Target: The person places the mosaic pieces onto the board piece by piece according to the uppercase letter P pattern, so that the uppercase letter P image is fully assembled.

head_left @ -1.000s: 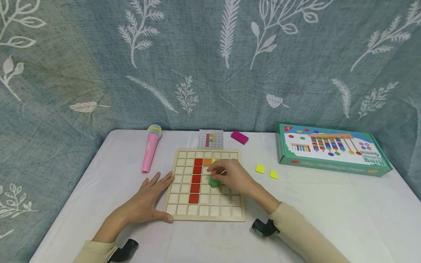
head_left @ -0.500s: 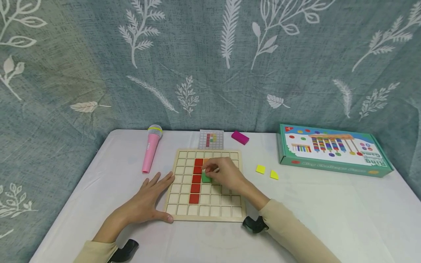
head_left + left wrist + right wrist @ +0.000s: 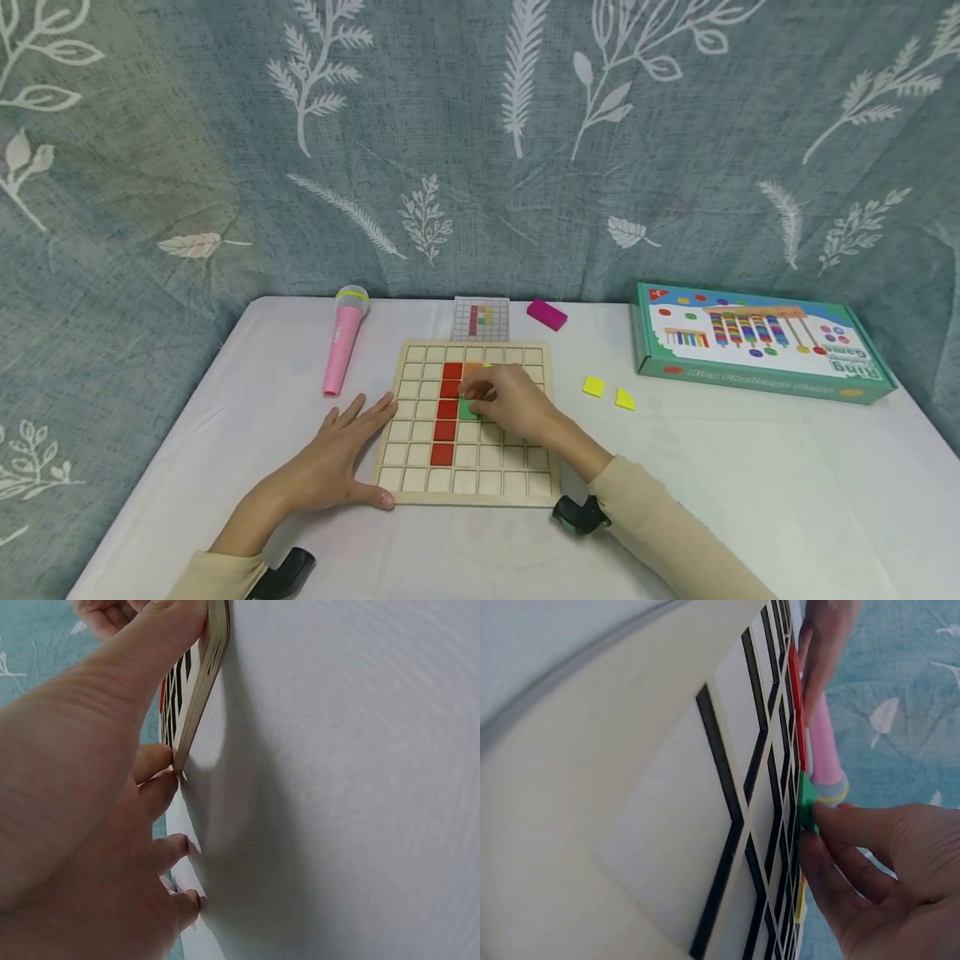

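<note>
A wooden grid board (image 3: 480,500) lies on the table, with a column of red tiles (image 3: 445,431) and an orange tile (image 3: 472,368) in its cells. My right hand (image 3: 513,404) is over the board, thumb and fingers pinching a green tile (image 3: 807,802) at a cell right of the red column. Part of a yellow tile (image 3: 487,365) shows behind that hand; the cells beneath the hand are hidden. At the board's left side my left hand (image 3: 318,467) rests with fingers spread, thumb at the near left corner and index fingertip at the left edge.
Two yellow tiles, a square (image 3: 593,386) and a quarter-round (image 3: 625,399), lie right of the board. Behind it are a pattern card (image 3: 482,320) and a magenta block (image 3: 547,314). A pink toy microphone (image 3: 343,346) lies left, a green game box (image 3: 757,342) right.
My right hand has moved left across the board with the green tile, which now lies flatter beside the red column. The left hand has stayed still.
</note>
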The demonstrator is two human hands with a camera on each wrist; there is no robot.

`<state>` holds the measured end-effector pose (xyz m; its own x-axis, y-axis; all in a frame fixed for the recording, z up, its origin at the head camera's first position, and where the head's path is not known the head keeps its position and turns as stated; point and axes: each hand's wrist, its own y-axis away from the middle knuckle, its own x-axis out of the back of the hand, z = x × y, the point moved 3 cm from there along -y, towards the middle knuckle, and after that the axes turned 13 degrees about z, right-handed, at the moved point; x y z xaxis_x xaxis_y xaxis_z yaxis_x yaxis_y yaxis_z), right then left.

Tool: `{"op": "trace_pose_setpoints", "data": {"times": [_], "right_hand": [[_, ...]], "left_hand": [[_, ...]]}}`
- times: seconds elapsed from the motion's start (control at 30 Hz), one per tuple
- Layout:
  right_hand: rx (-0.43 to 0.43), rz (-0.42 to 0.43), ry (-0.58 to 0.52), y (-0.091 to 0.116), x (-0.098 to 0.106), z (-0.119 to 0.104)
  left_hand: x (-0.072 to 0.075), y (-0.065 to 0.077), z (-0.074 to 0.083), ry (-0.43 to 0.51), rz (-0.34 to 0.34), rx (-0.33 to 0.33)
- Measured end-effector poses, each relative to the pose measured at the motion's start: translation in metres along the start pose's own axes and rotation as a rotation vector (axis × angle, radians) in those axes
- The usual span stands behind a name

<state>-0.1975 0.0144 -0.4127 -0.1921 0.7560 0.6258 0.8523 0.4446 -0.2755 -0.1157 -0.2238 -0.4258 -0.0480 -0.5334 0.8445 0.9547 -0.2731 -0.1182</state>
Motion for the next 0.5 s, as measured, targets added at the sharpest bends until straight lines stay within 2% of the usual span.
{"op": "trace_pose_setpoints", "data": {"times": [0.23, 0.5], "right_hand": [[0.028, -0.033, -0.012, -0.001, 0.001, -0.001], [0.009, -0.001, -0.051, 0.005, 0.015, 0.002]], "left_hand": [[0.0, 0.0, -0.001, 0.001, 0.001, -0.004], [0.001, -0.001, -0.001, 0.001, 0.001, -0.012]]}}
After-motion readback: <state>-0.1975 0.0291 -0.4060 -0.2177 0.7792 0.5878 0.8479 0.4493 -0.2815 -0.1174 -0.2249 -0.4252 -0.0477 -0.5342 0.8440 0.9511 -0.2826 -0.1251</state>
